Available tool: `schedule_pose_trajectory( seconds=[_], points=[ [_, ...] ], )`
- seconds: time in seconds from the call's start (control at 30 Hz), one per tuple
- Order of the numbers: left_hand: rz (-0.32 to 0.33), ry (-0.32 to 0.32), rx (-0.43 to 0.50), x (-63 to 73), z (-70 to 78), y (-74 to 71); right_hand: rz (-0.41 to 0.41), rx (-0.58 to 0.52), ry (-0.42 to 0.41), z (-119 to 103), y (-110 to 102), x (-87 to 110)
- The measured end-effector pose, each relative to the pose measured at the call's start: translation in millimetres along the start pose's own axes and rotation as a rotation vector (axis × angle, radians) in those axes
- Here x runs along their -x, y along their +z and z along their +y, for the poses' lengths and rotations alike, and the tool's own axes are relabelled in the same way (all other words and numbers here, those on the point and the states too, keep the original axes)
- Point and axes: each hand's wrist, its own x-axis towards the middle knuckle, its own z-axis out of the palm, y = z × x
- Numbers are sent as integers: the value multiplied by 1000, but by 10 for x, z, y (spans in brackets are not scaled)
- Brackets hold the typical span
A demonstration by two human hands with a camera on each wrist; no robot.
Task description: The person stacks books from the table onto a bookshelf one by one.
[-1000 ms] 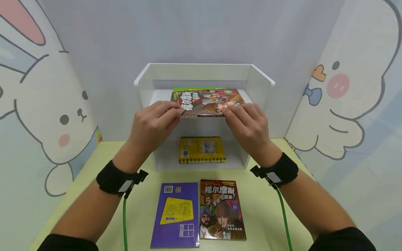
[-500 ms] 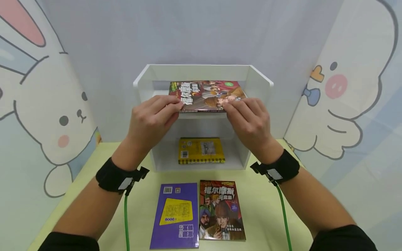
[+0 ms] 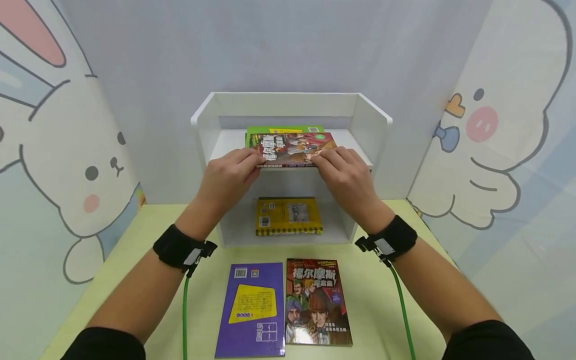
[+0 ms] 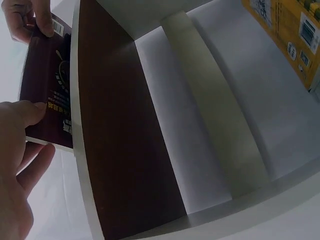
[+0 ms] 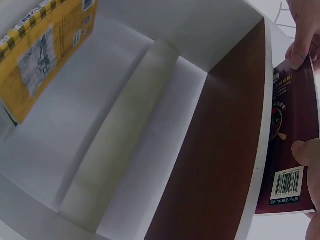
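My left hand [image 3: 231, 172] and right hand [image 3: 345, 172] pinch a paperback book [image 3: 294, 150] by its near edge, one at each end. Its illustrated cover faces up, with white characters at the left. The book lies flat, low over the front edge of the upper shelf board [image 3: 355, 145] of a small white bookshelf [image 3: 288, 104]. In both wrist views the thumbs press its dark maroon underside, where a barcode [image 5: 286, 184] shows beyond the shelf's edge. Behind it, a green book [image 3: 285, 128] lies on the same shelf, partly hidden.
A yellow book [image 3: 288, 215] lies on the lower shelf. In front of the bookshelf, a purple book [image 3: 252, 310] and a comic-style paperback [image 3: 318, 302] lie side by side on the pale green table [image 3: 180, 300]. Green cables [image 3: 403, 312] hang from both wrist bands.
The held book rose and covered the green book half a second ago. Now it is lower and nearer me, the green book shows again, and my hands are slightly closer together.
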Motion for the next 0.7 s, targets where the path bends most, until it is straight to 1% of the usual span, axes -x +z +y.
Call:
schedule_pose_trajectory(
  seconds=[0.23, 0.47, 0.6, 0.7],
  points=[
    [-112, -129, -13, -98, -26, 48, -94, -8, 74, 72, 89, -47],
    [-244, -228, 8, -139, -63, 109, -189, -35, 147, 150, 199, -62],
    [-320, -263, -23, -141, -82, 134, -242, -66, 179, 191, 238, -75],
    [-369, -275, -46, -145, -96, 141, -294, -82, 197, 218, 265, -89]
  ],
)
